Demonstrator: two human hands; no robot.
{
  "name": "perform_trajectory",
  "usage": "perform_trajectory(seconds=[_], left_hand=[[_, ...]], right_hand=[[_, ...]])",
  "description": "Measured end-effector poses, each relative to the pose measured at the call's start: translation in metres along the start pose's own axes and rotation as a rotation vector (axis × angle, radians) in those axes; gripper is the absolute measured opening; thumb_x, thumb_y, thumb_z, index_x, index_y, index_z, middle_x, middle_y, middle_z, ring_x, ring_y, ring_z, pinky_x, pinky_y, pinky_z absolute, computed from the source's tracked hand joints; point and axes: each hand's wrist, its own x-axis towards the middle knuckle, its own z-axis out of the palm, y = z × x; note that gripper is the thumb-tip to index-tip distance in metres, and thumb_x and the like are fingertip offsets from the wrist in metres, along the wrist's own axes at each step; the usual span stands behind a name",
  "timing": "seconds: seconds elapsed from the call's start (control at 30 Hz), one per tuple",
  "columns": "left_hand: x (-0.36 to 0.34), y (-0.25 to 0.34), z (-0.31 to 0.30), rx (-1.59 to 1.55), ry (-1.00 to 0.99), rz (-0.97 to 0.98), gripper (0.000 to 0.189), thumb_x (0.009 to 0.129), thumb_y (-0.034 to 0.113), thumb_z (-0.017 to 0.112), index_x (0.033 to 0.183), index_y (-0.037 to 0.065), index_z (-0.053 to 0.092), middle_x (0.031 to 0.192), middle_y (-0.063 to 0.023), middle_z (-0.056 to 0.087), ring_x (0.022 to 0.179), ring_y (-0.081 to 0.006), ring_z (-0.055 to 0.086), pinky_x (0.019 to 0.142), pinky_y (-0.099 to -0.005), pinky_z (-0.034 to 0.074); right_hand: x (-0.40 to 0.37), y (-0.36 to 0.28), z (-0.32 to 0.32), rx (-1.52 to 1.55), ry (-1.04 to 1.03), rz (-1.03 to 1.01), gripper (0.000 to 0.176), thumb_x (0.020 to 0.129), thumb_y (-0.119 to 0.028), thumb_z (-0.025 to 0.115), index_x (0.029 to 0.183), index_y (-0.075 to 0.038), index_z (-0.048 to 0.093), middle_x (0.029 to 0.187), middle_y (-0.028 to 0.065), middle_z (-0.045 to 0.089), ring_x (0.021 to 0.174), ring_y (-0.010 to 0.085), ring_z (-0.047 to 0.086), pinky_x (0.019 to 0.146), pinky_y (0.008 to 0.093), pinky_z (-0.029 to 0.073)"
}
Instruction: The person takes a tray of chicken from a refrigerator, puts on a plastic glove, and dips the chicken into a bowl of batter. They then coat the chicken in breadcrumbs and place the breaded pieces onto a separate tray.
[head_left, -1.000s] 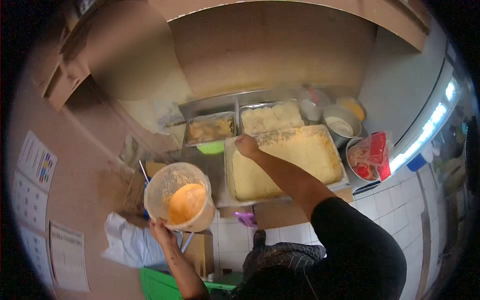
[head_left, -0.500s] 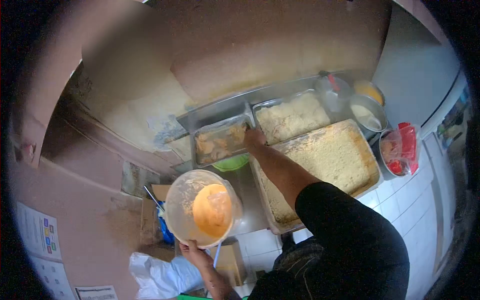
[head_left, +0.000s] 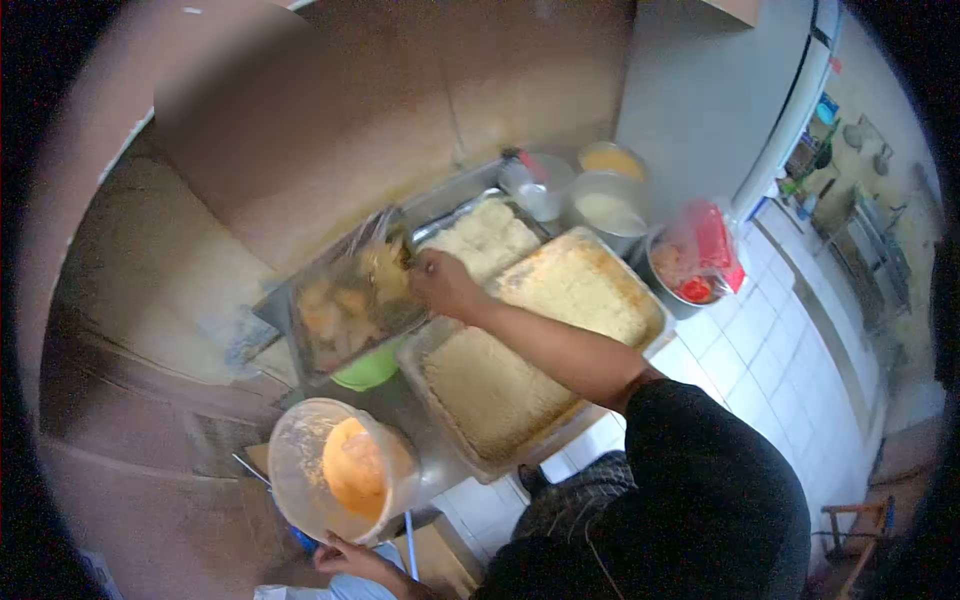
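Observation:
My right hand (head_left: 442, 284) is closed at the right edge of a metal tray (head_left: 296, 335) that holds orange-coated pieces, which look like meat. The tray's right side looks raised, and something clear like plastic film shows along its upper edge. My left hand (head_left: 352, 558) grips the lower rim of a translucent plastic bucket (head_left: 300, 480). Inside the bucket lies an orange mixture (head_left: 355, 468) with a pale piece in it. Below my right forearm stands a large pan (head_left: 478, 470) of pale crumbs (head_left: 490, 390). Behind it is a smaller tray of whitish powder-covered food (head_left: 485, 240).
A green bowl (head_left: 366, 370) sits under the metal tray. At the back right stand a clear container with a red handle (head_left: 538, 185), a pot of white powder (head_left: 608, 212) and a yellow-filled one (head_left: 612, 158). A pot with a red plastic bag (head_left: 712, 246) is beside them.
My view has swung to the right, so everything appears shifted left. The right side of the metal tray has come up with my right hand. My left hand stays on the bucket.

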Motion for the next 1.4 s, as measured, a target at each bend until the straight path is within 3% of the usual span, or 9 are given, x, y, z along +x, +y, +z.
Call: perform_trajectory(seconds=[0.07, 0.17, 0.33, 0.5, 0.67, 0.8, 0.9, 1.07, 1.4], left_hand=[[-0.015, 0.046, 0.007, 0.078, 0.227, 0.413, 0.030, 0.094, 0.027, 0.058, 0.099, 0.001, 0.044, 0.090, -0.0097, 0.047, 0.079, -0.0201, 0.048, 0.069, -0.0330, 0.046], [-0.060, 0.091, 0.013, -0.432, -0.174, 0.365, 0.031, 0.096, 0.029, 0.056, 0.100, 0.001, 0.044, 0.089, -0.0102, 0.046, 0.078, -0.0193, 0.048, 0.065, -0.0337, 0.045], [-0.139, 0.197, 0.061, -1.060, -1.023, -0.752, 0.053, 0.098, 0.050, 0.040, 0.125, 0.006, 0.049, 0.124, -0.0148, 0.057, 0.116, -0.0274, 0.055, 0.095, -0.0423, 0.048], [-0.214, 0.196, 0.085, -0.514, -1.679, -0.661, 0.052, 0.096, 0.046, 0.044, 0.125, 0.004, 0.052, 0.122, -0.0128, 0.057, 0.111, -0.0260, 0.055, 0.094, -0.0388, 0.045], [-0.332, 0.179, 0.096, -0.436, -1.610, -0.730, 0.042, 0.092, 0.041, 0.053, 0.110, 0.003, 0.059, 0.098, -0.0128, 0.065, 0.088, -0.0255, 0.062, 0.079, -0.0387, 0.052], [-0.397, 0.257, 0.086, -0.306, -1.481, -0.620, 0.046, 0.092, 0.040, 0.053, 0.118, 0.002, 0.057, 0.105, -0.0126, 0.063, 0.098, -0.0261, 0.060, 0.084, -0.0403, 0.049], [-0.420, 0.271, 0.088, -0.449, -1.294, -0.751, 0.034, 0.098, 0.037, 0.046, 0.097, 0.005, 0.059, 0.066, -0.0037, 0.059, 0.048, -0.0148, 0.053, 0.043, -0.0271, 0.043], [-0.462, 0.301, 0.114, -0.703, -1.132, -0.718, 0.038, 0.097, 0.039, 0.047, 0.108, 0.004, 0.056, 0.086, -0.0063, 0.058, 0.071, -0.0191, 0.054, 0.062, -0.0312, 0.043], [-0.577, 0.401, 0.187, -0.981, -1.089, -0.570, 0.052, 0.094, 0.042, 0.048, 0.129, 0.003, 0.051, 0.122, -0.0104, 0.058, 0.111, -0.0265, 0.056, 0.095, -0.0383, 0.045]], right_hand=[[-0.046, -0.018, -0.064, 0.409, -0.028, 0.199, 0.017, 0.087, -0.019, 0.061, 0.084, -0.003, 0.057, 0.068, 0.0018, 0.053, 0.064, 0.0117, 0.049, 0.058, 0.0310, 0.042], [-0.115, -0.005, -0.146, 0.454, 0.017, 0.220, 0.014, 0.088, -0.017, 0.058, 0.088, -0.003, 0.059, 0.077, 0.0002, 0.057, 0.072, 0.0096, 0.052, 0.065, 0.0273, 0.043], [-0.215, 0.010, -0.289, 0.542, -0.049, 0.297, 0.008, 0.087, -0.012, 0.061, 0.082, -0.006, 0.059, 0.078, -0.0047, 0.054, 0.075, 0.0046, 0.049, 0.068, 0.0218, 0.039], [-0.286, 0.042, -0.422, 0.489, -0.206, 0.217, 0.013, 0.088, -0.012, 0.062, 0.078, -0.006, 0.057, 0.073, -0.0079, 0.052, 0.071, 0.0029, 0.046, 0.064, 0.0211, 0.037], [-0.302, 0.080, -0.531, 0.303, -0.295, 0.360, 0.029, 0.095, -0.034, 0.055, 0.102, -0.006, 0.052, 0.095, 0.0009, 0.053, 0.083, 0.0104, 0.053, 0.068, 0.0284, 0.050], [-0.237, 0.141, -0.627, 0.593, 0.174, 0.349, 0.045, 0.096, -0.041, 0.048, 0.120, -0.003, 0.045, 0.110, 0.0095, 0.051, 0.102, 0.0222, 0.057, 0.079, 0.0349, 0.058], [-0.154, 0.218, -0.695, 0.205, 0.599, 0.330, 0.059, 0.094, -0.047, 0.048, 0.133, -0.004, 0.040, 0.124, 0.0158, 0.051, 0.119, 0.0292, 0.052, 0.093, 0.0432, 0.048], [-0.104, 0.261, -0.746, -0.073, 0.655, 0.340, 0.069, 0.094, -0.057, 0.040, 0.141, -0.007, 0.037, 0.142, 0.0207, 0.043, 0.131, 0.0345, 0.042, 0.108, 0.0441, 0.031], [-0.110, 0.313, -0.767, -0.050, 0.616, -0.024, 0.047, 0.100, -0.042, 0.040, 0.106, 0.001, 0.056, 0.098, 0.0193, 0.059, 0.095, 0.0363, 0.055, 0.086, 0.0427, 0.042]])
